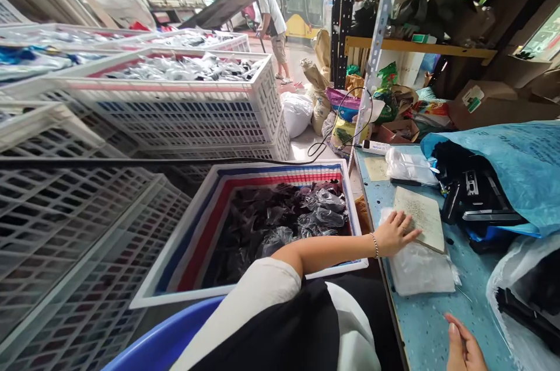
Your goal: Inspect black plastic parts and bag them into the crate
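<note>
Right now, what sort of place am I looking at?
Probably a small warehouse or packing workshop open to the street. White plastic crates stand stacked and filled with bagged dark items, metal shelving holds boxes and bags, and the left hand rests on clear bags on a blue worktable.

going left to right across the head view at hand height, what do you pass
grey crates → white crate of dark bagged items → left hand on a clear bag → notebook → black parts in the blue bag
</note>
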A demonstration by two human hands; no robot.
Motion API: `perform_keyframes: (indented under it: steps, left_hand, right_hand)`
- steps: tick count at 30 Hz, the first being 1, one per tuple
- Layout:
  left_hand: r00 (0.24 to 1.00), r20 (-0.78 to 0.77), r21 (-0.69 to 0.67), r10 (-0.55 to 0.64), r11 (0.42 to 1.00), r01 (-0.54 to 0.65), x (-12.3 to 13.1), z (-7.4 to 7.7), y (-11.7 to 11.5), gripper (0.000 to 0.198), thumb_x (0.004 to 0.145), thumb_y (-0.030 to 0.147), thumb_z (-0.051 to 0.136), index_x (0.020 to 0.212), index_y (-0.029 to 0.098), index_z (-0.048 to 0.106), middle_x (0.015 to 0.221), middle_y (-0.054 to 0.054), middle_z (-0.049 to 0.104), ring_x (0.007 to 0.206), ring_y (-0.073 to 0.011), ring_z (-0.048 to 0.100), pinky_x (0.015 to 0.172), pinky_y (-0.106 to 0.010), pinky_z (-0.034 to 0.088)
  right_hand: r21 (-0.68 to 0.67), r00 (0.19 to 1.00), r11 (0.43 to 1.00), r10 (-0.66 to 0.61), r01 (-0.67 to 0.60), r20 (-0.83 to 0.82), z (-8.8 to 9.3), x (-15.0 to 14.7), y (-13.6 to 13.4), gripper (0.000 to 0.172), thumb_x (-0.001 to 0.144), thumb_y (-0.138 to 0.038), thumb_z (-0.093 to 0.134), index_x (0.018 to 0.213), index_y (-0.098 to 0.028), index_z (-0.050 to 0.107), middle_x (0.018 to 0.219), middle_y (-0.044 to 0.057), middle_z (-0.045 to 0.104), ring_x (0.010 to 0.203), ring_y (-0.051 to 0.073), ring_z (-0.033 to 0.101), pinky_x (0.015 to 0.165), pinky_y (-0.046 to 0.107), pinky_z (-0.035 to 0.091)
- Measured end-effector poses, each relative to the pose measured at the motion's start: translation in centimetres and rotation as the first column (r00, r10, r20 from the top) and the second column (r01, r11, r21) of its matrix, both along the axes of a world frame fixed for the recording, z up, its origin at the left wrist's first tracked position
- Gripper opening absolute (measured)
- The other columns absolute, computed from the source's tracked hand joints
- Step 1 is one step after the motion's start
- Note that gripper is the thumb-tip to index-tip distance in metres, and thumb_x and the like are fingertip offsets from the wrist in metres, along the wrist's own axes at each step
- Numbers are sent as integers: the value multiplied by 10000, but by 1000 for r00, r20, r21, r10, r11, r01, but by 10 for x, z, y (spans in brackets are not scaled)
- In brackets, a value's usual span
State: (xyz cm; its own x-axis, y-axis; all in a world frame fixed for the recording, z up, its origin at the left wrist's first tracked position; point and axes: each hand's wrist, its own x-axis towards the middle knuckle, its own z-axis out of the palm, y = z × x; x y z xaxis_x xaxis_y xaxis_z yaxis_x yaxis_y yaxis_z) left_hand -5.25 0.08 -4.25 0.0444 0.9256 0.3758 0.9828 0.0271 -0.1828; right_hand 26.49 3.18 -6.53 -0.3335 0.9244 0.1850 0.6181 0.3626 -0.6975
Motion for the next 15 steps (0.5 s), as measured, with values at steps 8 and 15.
perform_keyframes:
  steps: [8,15]
  left_hand:
    - [993,113,-67,31,997,-24,1,-2,-6,542,1041,282,436,1582,264,415,1596,-222,446,1445,-391,477,1163,-575,355]
    - [991,128,-68,32,997,-24,-1,-9,-4,600,1012,228,478,1602,261,374,1607,-217,433,1458,-375,460,1177,-579,338]
  right_hand:
    - [-111,998,993,-38,32,-47,19,-15,-18,807,808,-891,444,1065,-196,767,1116,172,775,939,345,739,822,449,595]
    - [-95,999,994,-51,49,-16,40,-20,-31,771,862,-858,414,1067,-210,778,1127,143,759,966,323,708,737,401,566]
